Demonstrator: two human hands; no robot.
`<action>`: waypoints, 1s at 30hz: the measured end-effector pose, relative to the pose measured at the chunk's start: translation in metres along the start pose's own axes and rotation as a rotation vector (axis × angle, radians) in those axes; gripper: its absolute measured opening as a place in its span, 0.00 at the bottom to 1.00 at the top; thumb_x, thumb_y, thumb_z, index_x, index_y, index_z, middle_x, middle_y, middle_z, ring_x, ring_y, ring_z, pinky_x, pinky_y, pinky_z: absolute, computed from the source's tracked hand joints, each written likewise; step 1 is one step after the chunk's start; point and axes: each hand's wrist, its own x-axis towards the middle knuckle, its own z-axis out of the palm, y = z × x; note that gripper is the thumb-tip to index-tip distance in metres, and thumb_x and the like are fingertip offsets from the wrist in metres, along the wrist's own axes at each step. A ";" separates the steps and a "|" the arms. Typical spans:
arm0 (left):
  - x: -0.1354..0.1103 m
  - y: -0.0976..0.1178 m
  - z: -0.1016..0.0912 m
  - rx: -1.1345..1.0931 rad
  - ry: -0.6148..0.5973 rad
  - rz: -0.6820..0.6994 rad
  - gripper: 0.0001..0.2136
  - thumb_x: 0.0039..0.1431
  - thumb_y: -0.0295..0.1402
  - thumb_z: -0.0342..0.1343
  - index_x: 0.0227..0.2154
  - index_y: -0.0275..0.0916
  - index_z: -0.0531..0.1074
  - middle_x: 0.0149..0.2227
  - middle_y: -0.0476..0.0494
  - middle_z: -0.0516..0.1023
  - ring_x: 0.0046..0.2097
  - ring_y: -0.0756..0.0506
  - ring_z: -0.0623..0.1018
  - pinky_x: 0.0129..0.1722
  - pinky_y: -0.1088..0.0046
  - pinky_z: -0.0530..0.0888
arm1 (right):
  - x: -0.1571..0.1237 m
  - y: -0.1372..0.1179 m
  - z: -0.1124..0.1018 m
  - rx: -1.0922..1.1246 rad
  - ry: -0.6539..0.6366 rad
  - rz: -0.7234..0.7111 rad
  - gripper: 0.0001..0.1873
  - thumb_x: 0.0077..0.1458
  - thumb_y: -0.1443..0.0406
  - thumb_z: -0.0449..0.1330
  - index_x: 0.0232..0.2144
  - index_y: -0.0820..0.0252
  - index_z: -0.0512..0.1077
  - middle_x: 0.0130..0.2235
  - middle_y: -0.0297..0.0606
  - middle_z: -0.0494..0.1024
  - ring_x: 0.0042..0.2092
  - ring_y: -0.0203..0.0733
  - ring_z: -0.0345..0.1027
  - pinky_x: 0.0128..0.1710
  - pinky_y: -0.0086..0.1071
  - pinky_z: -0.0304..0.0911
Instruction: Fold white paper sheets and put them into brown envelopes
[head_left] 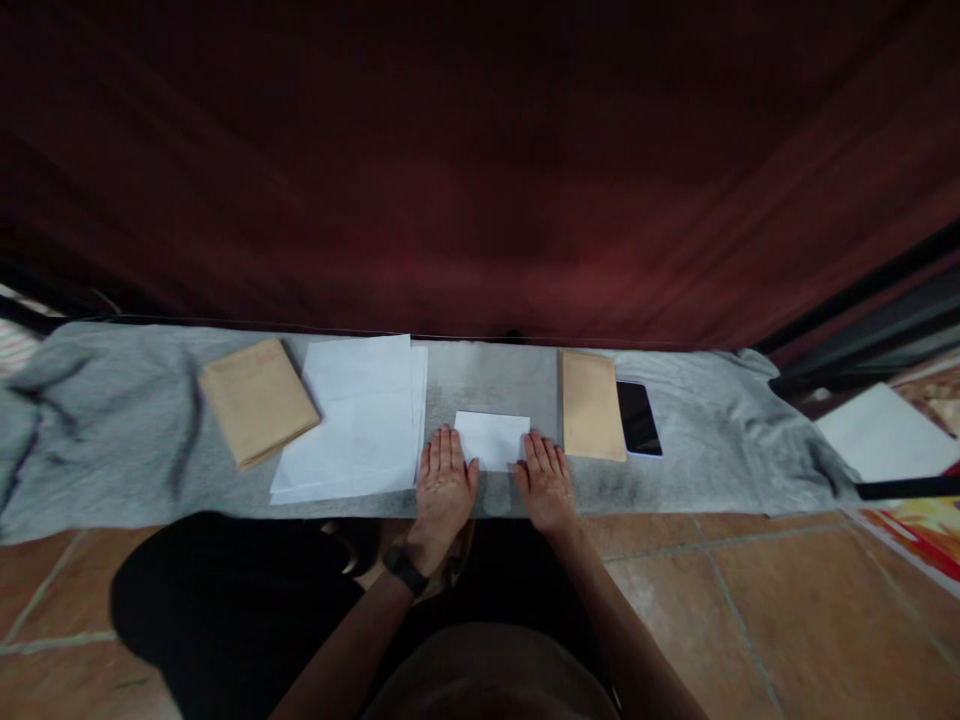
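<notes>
The paper (491,430), small, white and oblong, lies flat on the surface, centred in front of the person, long side running L to R. Looks folded to me, but can't tell for sure from here. Prob. v. light and a bit springy: thin stuff, easy to crease, not fragile as such, though it'd likely slide on the cloth if nudged. Best hold IMO: the two short ends, pinched betw. thumb and fingers, or pressed flat w/ fingertips.

L hand (446,480) is palm-down at the paper's left end, fingers straight and close together, thumb out over the near L corner. R hand (546,485) mirrors it at the right end, thumb on the near R corner. Both flat, neither gripping anything; at most they press the paper's edges.

No writing I can read on the paper; its top looks blank.

Just R of the R hand: a brown packet (592,405), plain, no label I can make out. Phone (640,420) right beside it, screen dark, no brand visible. L of the L hand: big white sheets (352,420), overlapping, no legible text, then a brown pile (259,400) at an angle, touching the sheets' L edge. Grey cloth (705,430) covers the surface. Far R, near the floor, a colourful print (926,530), red & yellow, too blurred to read. Dark band (406,570) on the L wrist, maker unknown.
</notes>
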 end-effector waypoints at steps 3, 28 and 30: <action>0.001 0.000 -0.002 0.004 -0.022 -0.006 0.29 0.69 0.38 0.44 0.68 0.27 0.51 0.67 0.25 0.59 0.69 0.33 0.58 0.66 0.48 0.60 | 0.000 0.001 -0.001 0.023 0.007 -0.003 0.30 0.70 0.58 0.46 0.69 0.62 0.52 0.67 0.46 0.61 0.69 0.52 0.51 0.66 0.51 0.49; 0.032 0.012 0.005 0.032 -0.265 0.389 0.28 0.65 0.30 0.41 0.67 0.27 0.55 0.69 0.33 0.56 0.72 0.41 0.52 0.71 0.54 0.49 | 0.043 -0.028 -0.005 0.070 -0.193 -0.043 0.25 0.71 0.61 0.44 0.66 0.61 0.60 0.69 0.43 0.58 0.70 0.50 0.48 0.68 0.51 0.43; 0.034 0.011 0.006 0.033 -0.247 0.362 0.27 0.66 0.31 0.41 0.67 0.27 0.55 0.70 0.33 0.56 0.72 0.41 0.52 0.71 0.55 0.50 | 0.044 -0.027 -0.005 0.058 -0.191 -0.029 0.25 0.71 0.61 0.44 0.66 0.61 0.60 0.69 0.44 0.58 0.70 0.50 0.47 0.68 0.51 0.43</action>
